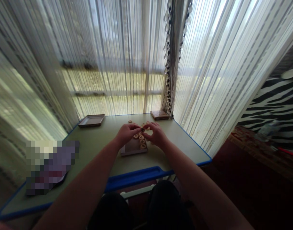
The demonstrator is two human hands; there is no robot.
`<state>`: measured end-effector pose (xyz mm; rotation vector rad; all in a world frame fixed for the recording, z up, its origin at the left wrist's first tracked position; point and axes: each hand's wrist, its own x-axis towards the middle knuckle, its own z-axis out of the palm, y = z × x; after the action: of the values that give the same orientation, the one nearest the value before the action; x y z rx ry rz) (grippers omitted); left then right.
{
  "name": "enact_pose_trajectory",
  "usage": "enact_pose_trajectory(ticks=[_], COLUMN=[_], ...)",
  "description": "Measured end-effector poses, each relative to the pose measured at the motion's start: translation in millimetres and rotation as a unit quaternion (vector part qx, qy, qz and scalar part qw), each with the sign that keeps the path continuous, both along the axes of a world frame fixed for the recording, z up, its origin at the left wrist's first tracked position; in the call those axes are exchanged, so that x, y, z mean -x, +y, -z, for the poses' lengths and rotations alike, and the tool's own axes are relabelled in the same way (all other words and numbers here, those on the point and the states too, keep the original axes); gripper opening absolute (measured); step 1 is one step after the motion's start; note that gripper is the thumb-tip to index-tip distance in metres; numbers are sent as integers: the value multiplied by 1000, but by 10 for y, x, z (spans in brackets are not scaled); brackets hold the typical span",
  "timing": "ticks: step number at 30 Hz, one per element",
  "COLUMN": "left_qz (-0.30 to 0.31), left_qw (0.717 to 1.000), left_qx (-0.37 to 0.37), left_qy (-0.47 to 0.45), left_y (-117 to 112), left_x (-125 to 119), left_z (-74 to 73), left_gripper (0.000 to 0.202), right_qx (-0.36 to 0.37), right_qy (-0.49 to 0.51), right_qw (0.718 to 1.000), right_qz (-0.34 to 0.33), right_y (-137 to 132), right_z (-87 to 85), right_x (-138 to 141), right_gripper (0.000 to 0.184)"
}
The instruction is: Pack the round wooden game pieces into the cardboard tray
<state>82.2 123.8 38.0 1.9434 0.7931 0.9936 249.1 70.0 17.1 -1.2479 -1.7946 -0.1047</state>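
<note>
My left hand [127, 133] and my right hand [156, 134] meet above a shallow box [134, 154] on the table. Between their fingertips is a small round game piece [142, 129] with a dark mark, which looks like a Chinese chess piece. The fingers of both hands are pinched on it. Several pale wooden pieces of the same kind, one a marked disc [143, 146], lie along the right and far sides of the box. More loose pieces are behind my hands, partly hidden, with a pale disc [130, 121] beyond my left hand.
The pale table [185, 150] has a blue rim and a blue front tray [134, 177]. An open shallow tray [91, 120] lies at the far left, a closed flat box [159, 115] at the far right. A pixelated item [55, 167] rests at the left. Sheer curtains [113, 57] hang behind.
</note>
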Motion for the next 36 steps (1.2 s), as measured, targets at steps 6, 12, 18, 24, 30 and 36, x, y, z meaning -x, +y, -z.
enact_pose_trajectory(ticks=[6,12,18,24,30,36], left_qz=[8,64,54,60,59,71], left_qw=[999,989,987,990,993,996], left_qx=[35,122,132,99,85,44], left_qy=[-9,-60,-73,-78,-63,-41], left_y=[16,52,22,9,-10,-75], left_x=[-11,9,7,-19,-30,-21], left_z=[33,58,25,50,44,-17], left_gripper=[32,45,45,41,45,36], right_qx=[-8,-17,27,99,182,180], right_qy=[5,39,99,276,435,474], right_qw=[1000,999,994,948,863,843], right_qz=[-16,-31,-26,-126,-182,-181], right_y=[11,-11,15,85,91,89], right_z=[10,-17,-9,30,-2,-6], right_x=[18,39,42,55,59,17], right_gripper=[16,19,19,22,30,30])
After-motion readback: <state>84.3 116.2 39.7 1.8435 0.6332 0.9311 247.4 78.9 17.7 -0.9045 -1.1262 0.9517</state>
